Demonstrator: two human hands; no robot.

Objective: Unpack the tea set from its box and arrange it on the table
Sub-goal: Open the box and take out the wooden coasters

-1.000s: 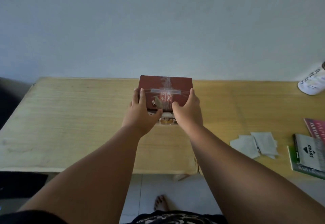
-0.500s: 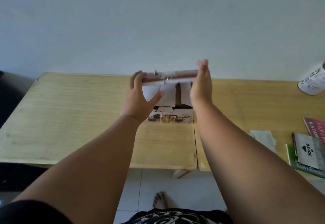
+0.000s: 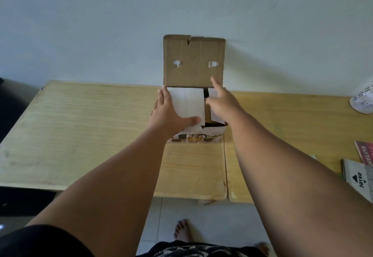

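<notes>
The tea set box (image 3: 203,136) stands on the wooden table (image 3: 84,127) against the wall, its printed front facing me. Its brown cardboard lid (image 3: 193,62) stands upright, swung fully back. Two white inner flaps (image 3: 186,103) cover the top opening, with a dark gap between them. My left hand (image 3: 169,115) lies flat with straight fingers along the box's left side, thumb on the left flap. My right hand (image 3: 221,99) reaches over the right flap, index finger extended toward the lid's lower edge. The tea set itself is hidden inside.
Books and a booklet (image 3: 361,174) lie at the table's right edge. A white object (image 3: 363,101) with print rests at the far right by the wall. A seam (image 3: 226,165) joins two tabletops. My bare foot (image 3: 183,230) is on the tiled floor below.
The lid went from shut to half raised to fully upright. Both hands left the lid and came down onto the white inner flaps. The camera moved closer.
</notes>
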